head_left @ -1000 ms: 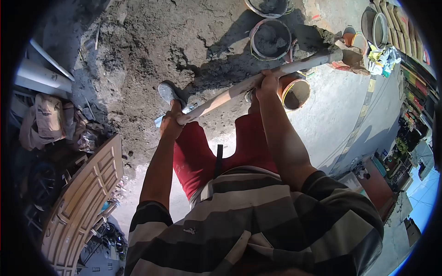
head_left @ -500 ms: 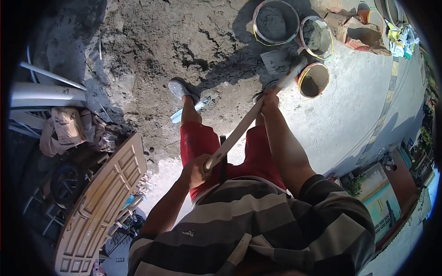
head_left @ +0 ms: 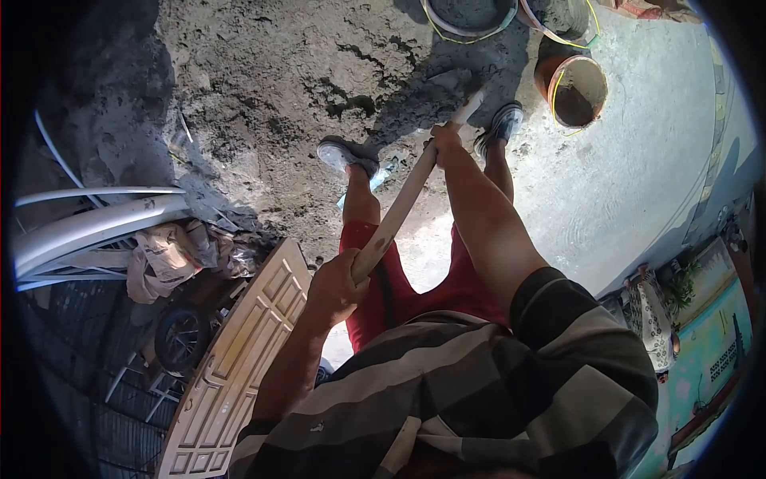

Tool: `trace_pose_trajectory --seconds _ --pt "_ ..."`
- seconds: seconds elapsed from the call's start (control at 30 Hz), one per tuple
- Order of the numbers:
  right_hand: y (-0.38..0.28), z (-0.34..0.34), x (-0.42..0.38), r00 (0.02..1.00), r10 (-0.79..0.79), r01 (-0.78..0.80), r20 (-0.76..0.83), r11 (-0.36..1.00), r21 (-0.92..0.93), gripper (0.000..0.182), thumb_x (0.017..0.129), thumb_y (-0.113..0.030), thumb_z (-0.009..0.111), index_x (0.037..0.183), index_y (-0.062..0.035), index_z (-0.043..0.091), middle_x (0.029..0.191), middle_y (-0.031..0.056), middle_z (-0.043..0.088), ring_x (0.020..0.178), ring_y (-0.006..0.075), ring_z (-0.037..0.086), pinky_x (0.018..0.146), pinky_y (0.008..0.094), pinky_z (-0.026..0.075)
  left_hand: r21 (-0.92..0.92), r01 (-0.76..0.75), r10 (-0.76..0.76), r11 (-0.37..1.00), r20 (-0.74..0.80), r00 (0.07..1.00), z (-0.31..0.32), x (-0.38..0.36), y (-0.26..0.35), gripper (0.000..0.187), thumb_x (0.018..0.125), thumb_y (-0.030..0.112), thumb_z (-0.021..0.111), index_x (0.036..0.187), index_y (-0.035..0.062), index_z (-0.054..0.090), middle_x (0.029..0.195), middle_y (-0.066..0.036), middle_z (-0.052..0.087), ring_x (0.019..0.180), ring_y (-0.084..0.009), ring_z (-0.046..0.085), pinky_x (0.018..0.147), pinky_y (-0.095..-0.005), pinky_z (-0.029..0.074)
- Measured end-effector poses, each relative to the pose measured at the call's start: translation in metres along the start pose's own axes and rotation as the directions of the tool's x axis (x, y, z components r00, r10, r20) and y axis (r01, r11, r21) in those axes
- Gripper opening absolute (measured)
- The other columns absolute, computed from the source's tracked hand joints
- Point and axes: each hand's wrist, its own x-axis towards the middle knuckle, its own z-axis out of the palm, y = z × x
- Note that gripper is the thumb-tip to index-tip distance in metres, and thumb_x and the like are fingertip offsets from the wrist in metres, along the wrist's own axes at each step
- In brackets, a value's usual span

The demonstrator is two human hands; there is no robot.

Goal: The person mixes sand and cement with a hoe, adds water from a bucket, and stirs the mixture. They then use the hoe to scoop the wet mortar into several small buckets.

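Note:
My left hand [head_left: 338, 281] is wrapped round the near end of a long pale wooden handle belonging to a hoe [head_left: 405, 195]. Farther along the same handle, my right hand [head_left: 447, 137] is closed on it, close to the far end. The hoe's grey blade [head_left: 451, 78] lies low in the wet grey mortar [head_left: 343, 88], in shadow and partly hard to make out. My shoes [head_left: 348, 156] stand apart at the mortar's edge, one on each side of the handle.
An orange bucket [head_left: 578, 92] stands right of my foot. Two mortar buckets, one dark [head_left: 471, 30] and one pale-rimmed [head_left: 561, 36], are at the top. A wooden door [head_left: 231, 367], paper sacks [head_left: 167, 251] and white pipes [head_left: 104, 223] lie left. Another person [head_left: 650, 315] is at far right.
The hoe's blade has swung left, away from the buckets and into the mortar. Both hands keep their hold. My right foot has stepped outward, and the view has shifted.

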Motion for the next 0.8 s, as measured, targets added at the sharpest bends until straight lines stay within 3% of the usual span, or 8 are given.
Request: trace_pose_trajectory --seconds 0.07,0.17,0.2,0.37,0.47,0.53,0.7,0.8 --pt "0.032 0.007 0.015 0.979 0.105 -0.105 0.177 0.994 -0.008 0.029 0.085 -0.014 0.059 0.108 0.0015 0.049 0.083 0.0145 0.057 0.066 0.027 0.06 0.06 0.0416 0.052 0.026 0.049 -0.05 0.998 0.035 0.998 -0.021 -0.015 0.023 0.049 0.076 0.021 0.071 0.119 0.0041 0.055 0.1 -0.023 0.065 0.092 -0.0385 0.065 0.078 -0.0437 0.051" --pt "-0.003 -0.02 -0.016 0.917 0.2 -0.233 0.345 0.971 0.054 0.026 0.087 -0.013 0.057 0.107 -0.0013 0.045 0.081 0.0138 0.056 0.064 0.0264 0.059 0.058 0.041 0.052 0.033 0.014 -0.016 0.999 0.057 0.998 -0.039 -0.03 0.077 0.053 0.078 0.02 0.07 0.125 0.0027 0.051 0.101 -0.022 0.063 0.096 -0.0373 0.063 0.08 -0.0449 0.05" --pt "-0.016 -0.024 -0.025 0.929 0.242 -0.304 0.282 0.93 0.205 0.015 0.085 -0.01 0.055 0.097 -0.0015 0.051 0.085 0.0158 0.056 0.067 0.028 0.057 0.061 0.0444 0.05 -0.094 -0.109 0.113 0.99 0.041 0.993 -0.047 -0.036 0.094 0.058 0.077 0.023 0.069 0.128 0.0015 0.05 0.106 -0.023 0.063 0.097 -0.0376 0.063 0.082 -0.0435 0.05" --pt "-0.083 -0.067 -0.125 0.898 0.119 -0.198 0.424 0.969 0.147 0.016 0.084 -0.012 0.054 0.094 -0.0017 0.047 0.072 0.0129 0.055 0.063 0.0269 0.057 0.057 0.0397 0.05 -0.225 -0.446 0.456 0.866 -0.01 0.89 -0.105 -0.078 0.143 0.063 0.079 0.024 0.068 0.134 0.0031 0.047 0.097 -0.019 0.062 0.088 -0.0327 0.063 0.077 -0.0398 0.051" --pt "-0.1 -0.077 -0.182 0.87 0.093 -0.237 0.484 0.94 0.246 0.015 0.085 -0.011 0.053 0.095 -0.0029 0.045 0.074 0.0126 0.055 0.064 0.0258 0.057 0.059 0.0391 0.05 -0.308 -0.497 0.533 0.811 0.041 0.845 -0.144 -0.12 0.131 0.067 0.076 0.027 0.07 0.134 0.0022 0.048 0.099 -0.02 0.063 0.084 -0.0303 0.065 0.075 -0.0381 0.052" --pt "-0.11 -0.076 -0.221 0.899 -0.075 -0.099 0.432 0.926 0.365 0.017 0.089 -0.02 0.052 0.094 -0.0036 0.047 0.07 0.0113 0.056 0.059 0.025 0.057 0.055 0.0377 0.051 -0.221 -0.662 0.682 0.716 0.021 0.731 -0.16 -0.144 0.11 0.07 0.075 0.028 0.071 0.135 0.0015 0.048 0.104 -0.022 0.063 0.085 -0.0308 0.066 0.074 -0.0385 0.053" --pt "-0.12 -0.053 -0.278 0.902 -0.274 0.136 0.333 0.914 0.383 0.016 0.088 -0.018 0.054 0.094 -0.004 0.048 0.07 0.0125 0.057 0.063 0.0255 0.058 0.058 0.0396 0.051 -0.281 -0.587 0.609 0.759 -0.012 0.793 -0.176 -0.18 0.048 0.071 0.071 0.015 0.073 0.137 0.0045 0.048 0.112 -0.021 0.063 0.094 -0.0339 0.065 0.082 -0.0413 0.052" --pt "-0.117 -0.02 -0.267 0.83 -0.427 0.279 0.359 0.875 0.396 0.024 0.086 -0.01 0.057 0.103 -0.0001 0.044 0.086 0.0128 0.053 0.071 0.0248 0.058 0.065 0.0403 0.053 0.059 -0.146 0.145 0.988 0.015 0.989 -0.15 -0.148 -0.008 0.065 0.067 0.006 0.072 0.129 0.0123 0.054 0.11 -0.015 0.064 0.096 -0.0333 0.064 0.084 -0.0411 0.05"
